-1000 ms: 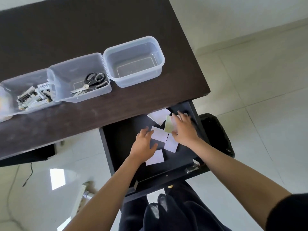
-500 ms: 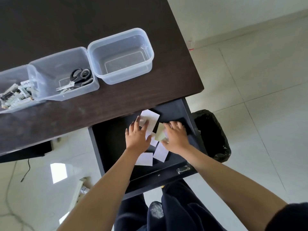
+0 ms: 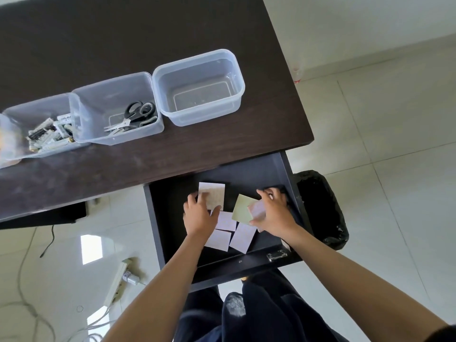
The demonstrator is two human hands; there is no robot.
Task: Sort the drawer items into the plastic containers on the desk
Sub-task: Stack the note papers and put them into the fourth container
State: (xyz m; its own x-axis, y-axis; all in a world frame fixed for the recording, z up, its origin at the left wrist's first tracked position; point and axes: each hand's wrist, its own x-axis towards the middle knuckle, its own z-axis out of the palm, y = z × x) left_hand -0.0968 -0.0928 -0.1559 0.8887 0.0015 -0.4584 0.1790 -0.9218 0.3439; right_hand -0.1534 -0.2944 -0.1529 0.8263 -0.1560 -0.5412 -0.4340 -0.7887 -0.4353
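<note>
Open drawer (image 3: pixel 283 169), paper cards loose on its floor. Left hand (image 3: pixel 198 215): fingers laid fairly flat, pressing the far white card (image 3: pixel 216 192). Right hand (image 3: pixel 274 213): pinching a pale green card (image 3: pixel 243 208) with a pinkish one behind it. Empty container (image 3: pixel 198 87) lies far and slightly left, on the desk (image 3: pixel 271 124) (right hand probably nearer). Three white cards (image 3: pixel 240 236) remain between the wrists.

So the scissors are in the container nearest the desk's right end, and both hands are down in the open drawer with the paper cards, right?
Not quite. The head view shows the scissors in the middle container; the right-end container holds nothing. Both the left hand and right hand are indeed in the open drawer with the paper cards.
</note>
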